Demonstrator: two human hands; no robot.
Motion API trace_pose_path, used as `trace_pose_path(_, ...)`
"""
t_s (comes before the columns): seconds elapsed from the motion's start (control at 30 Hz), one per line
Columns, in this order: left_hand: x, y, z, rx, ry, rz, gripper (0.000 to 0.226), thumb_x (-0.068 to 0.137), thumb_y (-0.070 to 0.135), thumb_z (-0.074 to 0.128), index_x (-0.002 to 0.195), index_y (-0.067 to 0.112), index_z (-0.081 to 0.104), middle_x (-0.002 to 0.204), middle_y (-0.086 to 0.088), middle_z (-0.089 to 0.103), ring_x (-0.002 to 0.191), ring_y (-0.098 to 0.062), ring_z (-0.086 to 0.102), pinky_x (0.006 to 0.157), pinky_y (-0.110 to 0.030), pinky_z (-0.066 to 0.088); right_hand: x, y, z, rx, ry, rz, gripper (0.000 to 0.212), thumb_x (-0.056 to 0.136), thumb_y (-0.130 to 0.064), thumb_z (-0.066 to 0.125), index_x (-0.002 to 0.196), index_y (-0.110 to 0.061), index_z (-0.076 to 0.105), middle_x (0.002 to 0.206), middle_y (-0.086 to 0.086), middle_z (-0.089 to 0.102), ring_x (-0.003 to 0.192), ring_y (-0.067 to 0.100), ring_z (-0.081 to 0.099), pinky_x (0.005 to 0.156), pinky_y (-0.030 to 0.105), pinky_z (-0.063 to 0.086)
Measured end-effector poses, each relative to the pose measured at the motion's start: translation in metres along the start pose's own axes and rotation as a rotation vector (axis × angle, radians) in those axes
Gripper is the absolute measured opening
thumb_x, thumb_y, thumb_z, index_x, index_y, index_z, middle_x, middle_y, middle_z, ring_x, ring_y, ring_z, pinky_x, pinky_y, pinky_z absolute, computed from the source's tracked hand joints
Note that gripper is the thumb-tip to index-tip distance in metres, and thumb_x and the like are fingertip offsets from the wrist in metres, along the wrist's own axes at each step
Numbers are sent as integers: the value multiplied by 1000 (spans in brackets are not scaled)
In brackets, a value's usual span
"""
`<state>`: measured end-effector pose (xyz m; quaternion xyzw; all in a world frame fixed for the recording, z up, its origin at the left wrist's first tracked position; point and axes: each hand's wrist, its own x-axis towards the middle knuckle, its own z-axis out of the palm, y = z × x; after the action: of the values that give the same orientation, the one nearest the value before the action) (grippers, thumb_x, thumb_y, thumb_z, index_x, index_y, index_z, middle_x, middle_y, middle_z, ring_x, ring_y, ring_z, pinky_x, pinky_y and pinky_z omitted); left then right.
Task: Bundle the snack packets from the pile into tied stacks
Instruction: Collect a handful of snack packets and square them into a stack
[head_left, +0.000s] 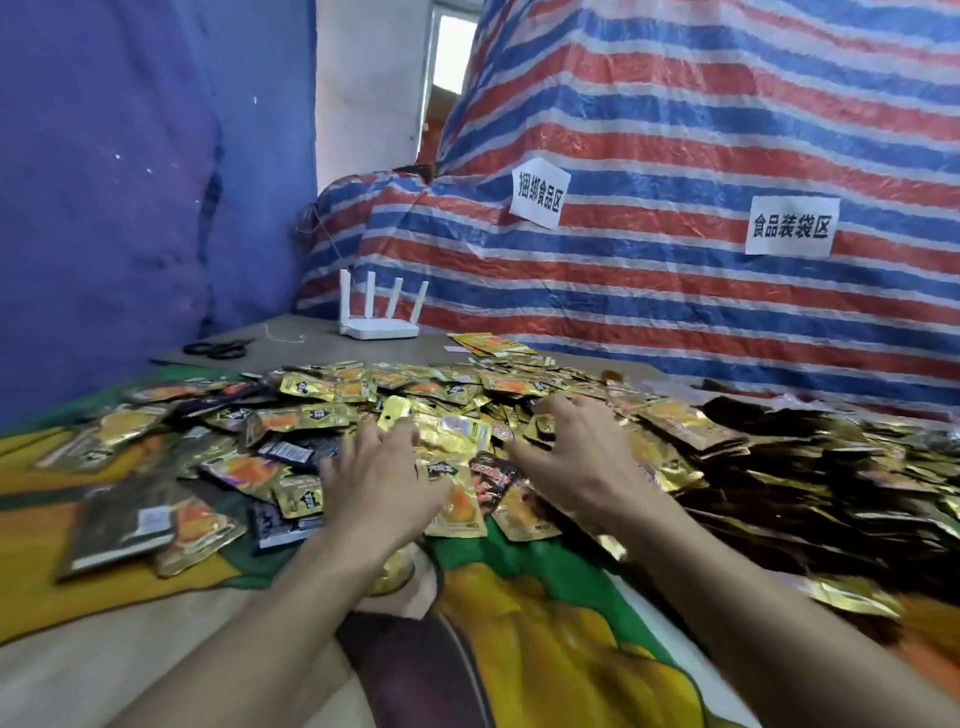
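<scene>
Many snack packets (467, 395) lie heaped from 9 to 3 o'clock. The left hand (374, 478) and right hand (576, 457) rest on them, fingers spread, gripping nothing. Between them at 12 o'clock lies a gold packet (457, 434), its long axis running 9-to-3, nearer the left hand.

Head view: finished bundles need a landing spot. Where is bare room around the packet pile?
Grey board is bare behind the pile, between the scissors and the router. The cloth is free in front of the pile, between the forearms, and at the near left. Crowded: the pile's middle under the left hand and right hand, and its dark right side.
</scene>
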<state>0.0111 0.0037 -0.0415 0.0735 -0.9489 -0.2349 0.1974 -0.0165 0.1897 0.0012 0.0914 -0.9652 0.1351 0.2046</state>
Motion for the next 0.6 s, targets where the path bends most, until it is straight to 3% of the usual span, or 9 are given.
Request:
trace_pose_path(0.13, 0, -11, 1, 197, -216, -148, 102, 75, 77, 64, 152, 23, 25, 161, -14, 18, 149, -36, 14, 115, -54, 20, -8, -39, 38, 146, -231, 65, 44, 90, -52, 60, 110, -13, 59, 96, 4, 66, 88, 22, 64, 79, 41, 58)
trace_pose_path(0.2, 2, -15, 0, 267, -278, -171, 115, 71, 79, 66, 157, 21, 15, 164, -15, 8, 151, -37, 5, 116, -53, 18, -8, -47, 59, 72, -249, 97, 50, 90, -55, 58, 115, -12, 56, 109, 8, 62, 105, 26, 59, 89, 43, 54)
trace_pose_path(0.3, 10, -24, -8, 253, -368, -235, 136, 65, 74, 77, 161, 23, -4, 166, -17, -14, 152, -42, -14, 119, -63, 4, -3, -52, 79, 11, -270, 210, 83, 85, -68, 58, 141, -8, 42, 144, 19, 43, 135, 37, 37, 110, 46, 37)
trace_pose_path(0.37, 16, -33, -13, 174, -445, -299, 140, 62, 72, 81, 160, 28, -8, 166, -16, -20, 151, -44, -18, 119, -65, 1, 4, -53, 84, 39, -306, 327, 96, 81, -73, 61, 147, -8, 36, 152, 20, 37, 141, 39, 31, 114, 47, 31)
trace_pose_path(0.5, 19, -38, -12, 181, -510, -261, 119, 65, 73, 77, 160, 37, 15, 168, -6, 14, 152, -42, 4, 119, -60, 16, 14, -52, 84, 95, -249, 419, 58, 79, -52, 73, 119, -15, 55, 137, 17, 54, 133, 38, 40, 110, 47, 30)
trace_pose_path(0.6, 19, -36, -14, 184, -443, -220, 84, 77, 56, 75, 151, 39, 38, 155, -2, 39, 144, -36, 25, 106, -50, 34, 18, -54, 83, 144, -228, 468, 58, 79, -50, 75, 119, -13, 55, 134, 18, 56, 130, 39, 43, 107, 46, 32)
